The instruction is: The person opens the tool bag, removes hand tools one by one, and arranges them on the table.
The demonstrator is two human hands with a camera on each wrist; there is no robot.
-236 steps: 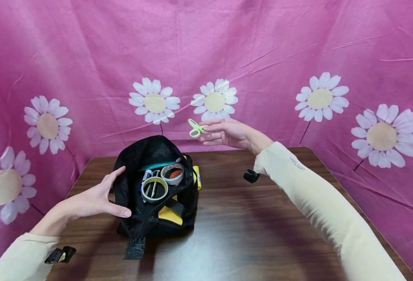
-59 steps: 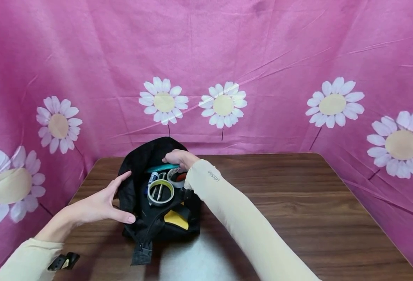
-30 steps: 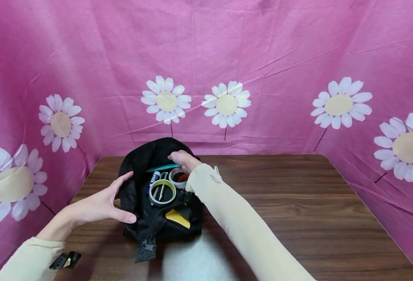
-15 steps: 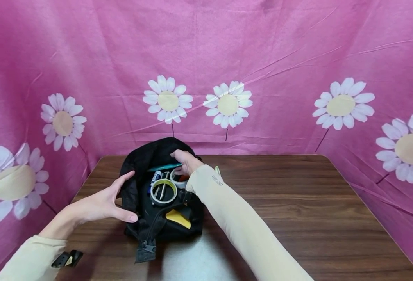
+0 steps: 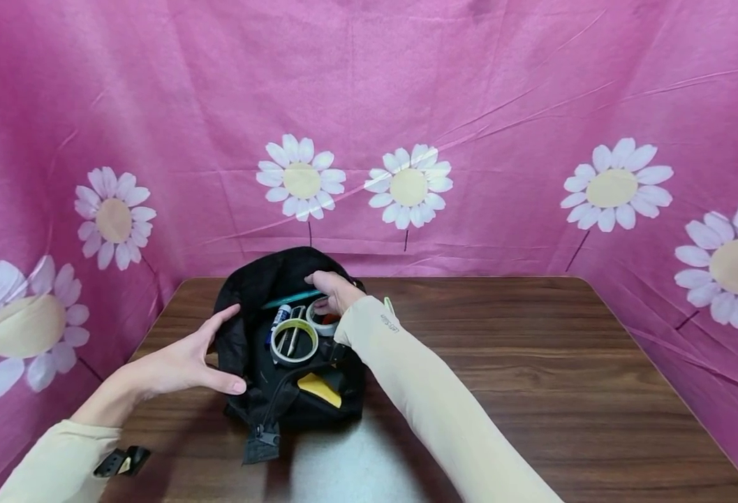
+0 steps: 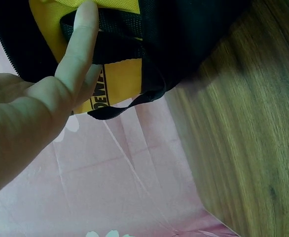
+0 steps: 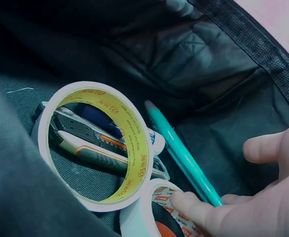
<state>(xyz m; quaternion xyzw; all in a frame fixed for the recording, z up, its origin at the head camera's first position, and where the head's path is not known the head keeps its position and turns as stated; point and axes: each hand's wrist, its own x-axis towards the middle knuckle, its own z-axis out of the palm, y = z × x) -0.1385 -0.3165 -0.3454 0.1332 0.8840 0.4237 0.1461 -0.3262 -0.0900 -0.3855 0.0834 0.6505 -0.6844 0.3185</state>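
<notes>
A black zippered fabric bag (image 5: pixel 249 286) stands unzipped on the table. My left hand (image 5: pixel 176 363) rests against its left side, thumb and index finger spread. A nearly straight finger touches the yellow panel (image 6: pixel 125 81) in the left wrist view. My right hand (image 5: pixel 337 292) reaches inside at the far right. One of its fingers (image 7: pixel 194 205) lies at the smaller tape roll (image 7: pixel 134 217), thumb apart; no grip shows. Beside it are a larger tape roll (image 7: pixel 43 143), a utility knife (image 7: pixel 75 126), a blue-and-white tube (image 5: pixel 279 318) and a teal pen-like stick (image 7: pixel 184 155).
A yellow flap (image 5: pixel 320 389) and a zipper tab (image 5: pixel 262 447) are at the bag's front. A light green piece (image 5: pixel 389 305) shows past my right sleeve, mostly hidden. Pink flowered cloth (image 5: pixel 500 84) hangs around the wooden table (image 5: pixel 532 363).
Light green scissors were in my right hand over the table's far edge; that hand is now in the bag, no scissors visible in it. In the last second both hands barely moved.
</notes>
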